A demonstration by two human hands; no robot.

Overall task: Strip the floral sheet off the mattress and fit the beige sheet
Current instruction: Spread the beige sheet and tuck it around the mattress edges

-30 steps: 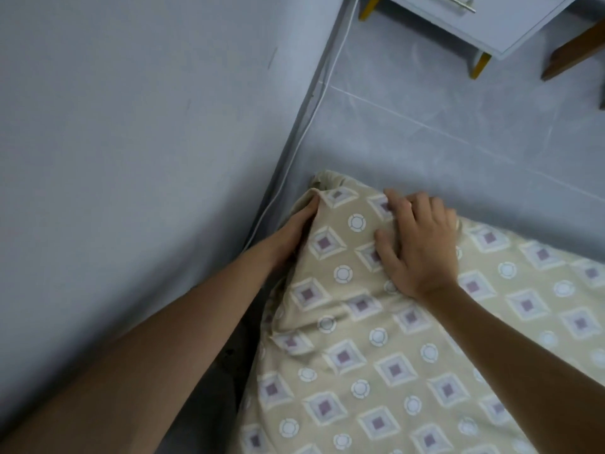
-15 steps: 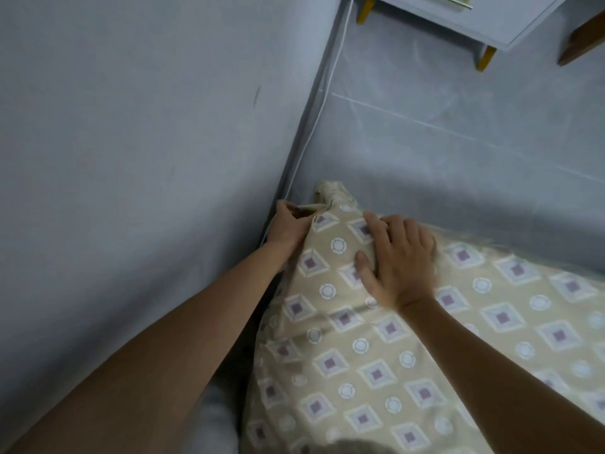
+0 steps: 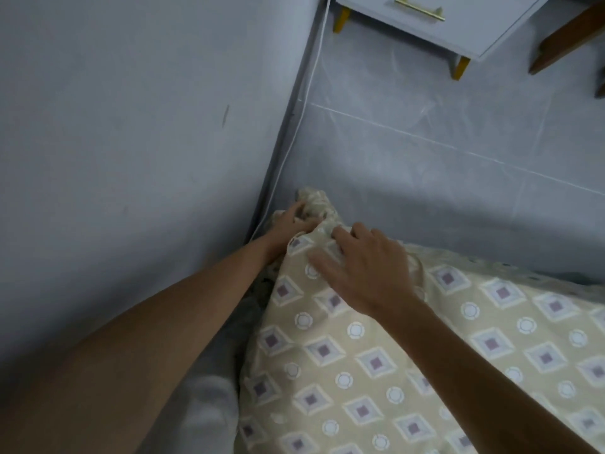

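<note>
Two bare forearms, entering from the lower left and lower right of the frame, no sleeve anywhere along either. No watch, bracelet or ring to be seen. Left hand [image 3: 291, 222] near mid-frame, small in view, partly hidden by cloth. Right hand [image 3: 366, 268] just right of it, back showing, knuckles and tendons plain, fingers [image 3: 342, 235] slightly blurred. Nails short so far as can be told. Nothing else of the body in view.

mattress corner under beige sheet [image 3: 376, 355], nightstand [image 3: 442, 24] cropped
</note>
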